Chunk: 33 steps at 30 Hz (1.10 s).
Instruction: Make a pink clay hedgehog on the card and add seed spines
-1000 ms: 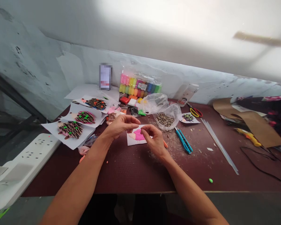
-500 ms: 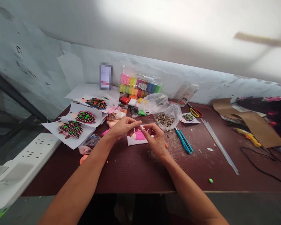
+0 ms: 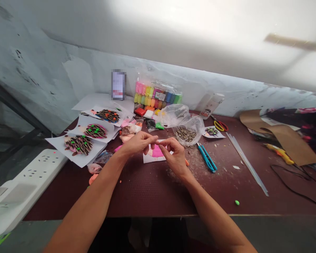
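Fingertips pinched, my left hand (image 3: 140, 143) meets my right hand (image 3: 174, 151) over a white paper card (image 3: 150, 159). Whatever lies between the fingertips is too small to make out. The card bears a flat pink clay shape (image 3: 157, 151), partly covered by my fingers. Just beyond my right hand, a clear plastic bag (image 3: 200, 123) lies open around a pile of striped sunflower seeds (image 3: 184, 135). An orange piece (image 3: 186, 162) shows beside my right wrist. Lumps of peach clay (image 3: 127, 137) lie behind my left wrist.
Hedgehog pictures (image 3: 79, 144) of seeds and clay lie at left, near a white power strip (image 3: 42, 175). Packs of coloured clay (image 3: 158, 96) stand at the wall. To the right are a teal utility knife (image 3: 206, 158), scissors (image 3: 220, 125), glue sticks (image 3: 249, 165) and a yellow glue gun (image 3: 280, 154).
Both hands stay pinched together over the card, with only a slight shift of the fingertips. The view has moved a little; nothing else on the table differs.
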Available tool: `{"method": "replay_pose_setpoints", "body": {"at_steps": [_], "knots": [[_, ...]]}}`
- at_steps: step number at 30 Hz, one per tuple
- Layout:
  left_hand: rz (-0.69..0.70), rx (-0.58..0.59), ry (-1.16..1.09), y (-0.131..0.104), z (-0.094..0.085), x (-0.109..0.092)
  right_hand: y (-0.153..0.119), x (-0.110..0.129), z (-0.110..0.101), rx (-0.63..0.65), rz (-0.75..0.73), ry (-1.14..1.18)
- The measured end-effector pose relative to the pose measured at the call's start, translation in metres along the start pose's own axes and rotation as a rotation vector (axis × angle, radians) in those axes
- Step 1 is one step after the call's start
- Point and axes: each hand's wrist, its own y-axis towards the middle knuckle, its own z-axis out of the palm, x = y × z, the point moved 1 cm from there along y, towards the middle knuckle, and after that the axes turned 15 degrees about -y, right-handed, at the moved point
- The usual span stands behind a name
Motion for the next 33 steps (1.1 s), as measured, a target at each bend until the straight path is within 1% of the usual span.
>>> {"method": "replay_pose_setpoints", "body": {"at_steps": [4,6,9,12,16,24,33], "knots": [[0.051,-0.204,0.076,0.0,-0.016,0.003,-0.001,-0.004,0.003,0.076,-0.038,-0.053],[0.069,-0.268,0.148,0.0,-0.022,0.005,-0.002,-0.007,0.008,0.122,-0.059,-0.102],[0.111,-0.312,0.267,-0.001,-0.025,0.007,-0.002,-0.011,0.017,0.164,-0.087,-0.205],[0.14,-0.332,0.357,0.0,-0.026,0.008,0.001,-0.013,0.028,0.203,-0.144,-0.308],[0.126,-0.327,0.422,0.0,-0.025,0.006,0.005,-0.014,0.038,0.236,-0.203,-0.403],[0.116,-0.317,0.513,-0.004,-0.022,-0.003,0.009,-0.011,0.04,0.275,-0.255,-0.498],[0.067,-0.317,0.581,-0.003,-0.023,0.001,0.011,-0.012,0.045,0.298,-0.274,-0.547]]}}
